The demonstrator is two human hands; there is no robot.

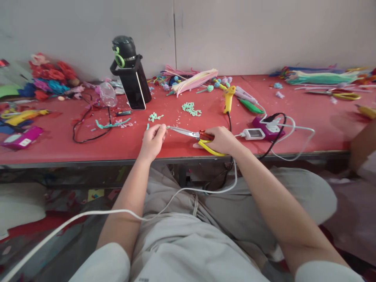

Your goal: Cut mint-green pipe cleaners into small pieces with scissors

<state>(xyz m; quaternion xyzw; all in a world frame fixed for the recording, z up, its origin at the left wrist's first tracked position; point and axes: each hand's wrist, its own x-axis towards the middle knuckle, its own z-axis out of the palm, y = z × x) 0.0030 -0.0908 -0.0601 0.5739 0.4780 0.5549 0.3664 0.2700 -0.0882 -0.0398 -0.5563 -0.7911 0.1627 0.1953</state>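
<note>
My left hand (153,140) is closed in a pinch on a thin mint-green pipe cleaner (147,126), whose ends show at both sides of the fingers. My right hand (221,140) is wrapped round the red and yellow handles of a pair of scissors (185,132). The blades point left, and their tips reach the pipe cleaner's end beside my left fingertips. Just beyond lie a small pile of cut mint-green pieces (154,116) and a larger pile of such pieces (191,109).
A black bottle (126,49) stands at the back with a phone (133,89) leaning before it. Yellow glue gun (228,100), purple power strip (270,129) and cables lie to the right. Pipe-cleaner bundles (195,81) line the back. A white cable (117,211) crosses my lap.
</note>
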